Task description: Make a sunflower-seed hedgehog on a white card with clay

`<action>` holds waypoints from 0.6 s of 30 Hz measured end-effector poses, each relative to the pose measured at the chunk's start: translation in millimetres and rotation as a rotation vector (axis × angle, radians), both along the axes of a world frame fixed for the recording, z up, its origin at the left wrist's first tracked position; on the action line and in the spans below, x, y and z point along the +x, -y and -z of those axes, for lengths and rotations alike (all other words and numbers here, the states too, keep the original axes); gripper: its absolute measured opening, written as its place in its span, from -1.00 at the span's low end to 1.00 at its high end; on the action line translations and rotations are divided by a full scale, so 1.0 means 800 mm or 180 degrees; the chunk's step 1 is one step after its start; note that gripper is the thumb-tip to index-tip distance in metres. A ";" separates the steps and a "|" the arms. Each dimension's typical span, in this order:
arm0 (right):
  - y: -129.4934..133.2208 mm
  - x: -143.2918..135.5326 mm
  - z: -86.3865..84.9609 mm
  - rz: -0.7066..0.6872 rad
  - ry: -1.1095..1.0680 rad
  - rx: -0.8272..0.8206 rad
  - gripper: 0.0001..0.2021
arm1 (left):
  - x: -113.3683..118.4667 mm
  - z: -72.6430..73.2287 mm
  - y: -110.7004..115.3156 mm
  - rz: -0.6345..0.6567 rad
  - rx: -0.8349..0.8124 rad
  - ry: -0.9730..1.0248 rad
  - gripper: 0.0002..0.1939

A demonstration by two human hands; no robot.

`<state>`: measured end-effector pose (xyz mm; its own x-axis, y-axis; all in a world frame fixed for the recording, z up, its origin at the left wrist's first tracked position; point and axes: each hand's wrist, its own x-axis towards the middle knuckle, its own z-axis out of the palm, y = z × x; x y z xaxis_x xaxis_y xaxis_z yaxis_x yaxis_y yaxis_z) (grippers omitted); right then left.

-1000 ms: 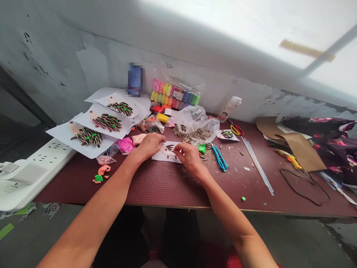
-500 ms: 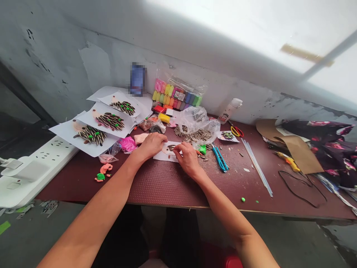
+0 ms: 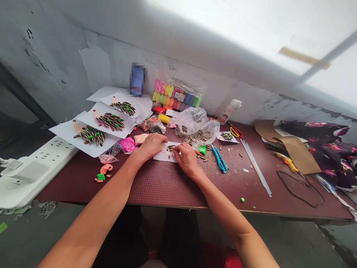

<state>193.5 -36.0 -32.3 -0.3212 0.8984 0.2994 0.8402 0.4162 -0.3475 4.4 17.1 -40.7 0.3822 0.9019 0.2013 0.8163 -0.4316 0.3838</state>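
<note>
A small white card (image 3: 159, 156) lies on the dark red table between my hands, bearing a pale clay shape, small brown dots and a few striped seeds. My left hand (image 3: 154, 144) rests at the card's upper left edge with its fingers closed together; what they press or hold is hidden. Over the card's right side, my right hand (image 3: 186, 156) has thumb and fingertips pinched together near the seeds, and anything between them is too small to name. Just behind my right hand spreads a pile of striped seeds (image 3: 202, 136), partly under a clear plastic bag (image 3: 192, 120).
Sheets with seed hedgehogs (image 3: 108, 121) lie at the left, beside a white power strip (image 3: 36, 167). Coloured clay packs (image 3: 175, 97) stand behind. Rightward are a blue cutter (image 3: 219, 159), scissors (image 3: 236, 131), glue sticks (image 3: 256, 168), a bottle (image 3: 229, 111) and a yellow glue gun (image 3: 290, 163).
My right hand has shifted very slightly left over the card. My left hand stays in place.
</note>
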 end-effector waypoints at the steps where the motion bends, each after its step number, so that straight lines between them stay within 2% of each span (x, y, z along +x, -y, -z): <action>1: 0.000 0.000 0.000 -0.0012 0.0016 0.0003 -0.86 | 0.000 0.000 0.000 -0.0001 0.0000 -0.0019 -0.66; 18: -0.002 -0.003 0.004 -0.0044 0.0391 0.0203 -0.82 | 0.002 -0.005 0.002 -0.0041 -0.0099 -0.0049 -0.67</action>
<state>191.3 -34.6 -35.7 -0.3711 0.8741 0.3134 0.8688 0.4460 -0.2150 5.7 15.7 -36.8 0.3734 0.9125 0.1672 0.8276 -0.4091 0.3842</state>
